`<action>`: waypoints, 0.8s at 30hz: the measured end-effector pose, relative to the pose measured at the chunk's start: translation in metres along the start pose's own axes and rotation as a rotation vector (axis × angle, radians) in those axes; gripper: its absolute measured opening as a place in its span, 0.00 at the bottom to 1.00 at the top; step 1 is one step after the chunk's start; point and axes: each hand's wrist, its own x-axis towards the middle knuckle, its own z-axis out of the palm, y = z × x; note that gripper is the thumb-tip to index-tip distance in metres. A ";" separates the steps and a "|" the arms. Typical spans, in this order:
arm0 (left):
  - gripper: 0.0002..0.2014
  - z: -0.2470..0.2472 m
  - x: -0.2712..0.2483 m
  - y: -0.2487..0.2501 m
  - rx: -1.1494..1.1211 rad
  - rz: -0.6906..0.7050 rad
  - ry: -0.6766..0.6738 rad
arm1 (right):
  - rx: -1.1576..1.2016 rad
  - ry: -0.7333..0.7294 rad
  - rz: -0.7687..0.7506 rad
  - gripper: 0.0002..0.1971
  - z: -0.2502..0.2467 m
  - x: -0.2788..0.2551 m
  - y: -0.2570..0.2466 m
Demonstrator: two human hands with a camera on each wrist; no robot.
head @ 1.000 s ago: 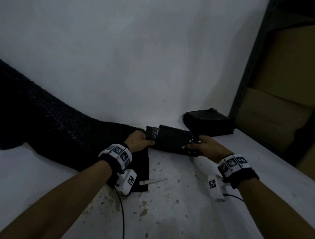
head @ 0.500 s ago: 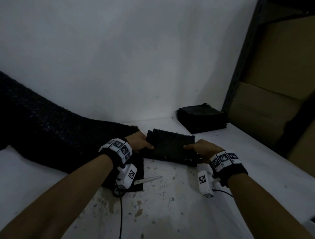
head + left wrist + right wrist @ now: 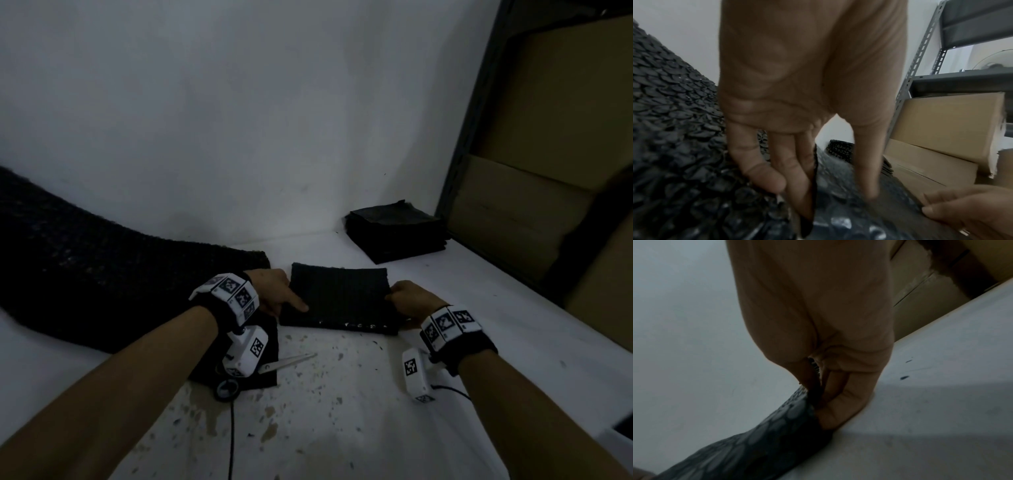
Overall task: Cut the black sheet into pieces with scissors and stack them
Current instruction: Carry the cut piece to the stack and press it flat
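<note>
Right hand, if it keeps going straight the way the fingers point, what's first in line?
The right hand points left across the cut black piece it pinches; beyond it, the left hand on the opposite edge, though depth is uncertain.

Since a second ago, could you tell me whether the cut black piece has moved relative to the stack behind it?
Yes. The cut piece has been drawn nearer, widening its gap from the stack, with both hands at its ends.
</note>
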 end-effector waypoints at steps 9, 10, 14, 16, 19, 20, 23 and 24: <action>0.23 0.001 0.007 -0.004 0.072 0.005 0.025 | -0.053 -0.064 0.048 0.18 -0.008 0.007 0.000; 0.23 0.002 0.008 -0.004 0.069 0.008 0.021 | -0.086 -0.059 0.046 0.17 -0.007 0.008 0.000; 0.13 0.002 0.007 -0.005 0.047 0.032 0.050 | -0.184 -0.040 0.040 0.19 -0.005 0.016 0.001; 0.13 0.002 0.007 -0.005 0.071 0.038 0.069 | -0.162 -0.025 0.054 0.20 -0.004 0.020 0.001; 0.13 0.003 0.007 -0.004 0.064 0.046 0.096 | -0.165 0.007 0.061 0.21 -0.004 0.024 0.003; 0.13 0.003 0.006 -0.003 0.060 0.048 0.104 | -0.161 0.012 0.060 0.21 -0.003 0.027 0.004; 0.12 0.002 0.003 0.000 0.066 0.042 0.105 | -0.131 0.028 0.048 0.22 -0.001 0.035 0.008; 0.12 0.002 0.002 0.001 0.067 0.041 0.106 | -0.123 0.039 0.049 0.22 0.000 0.035 0.008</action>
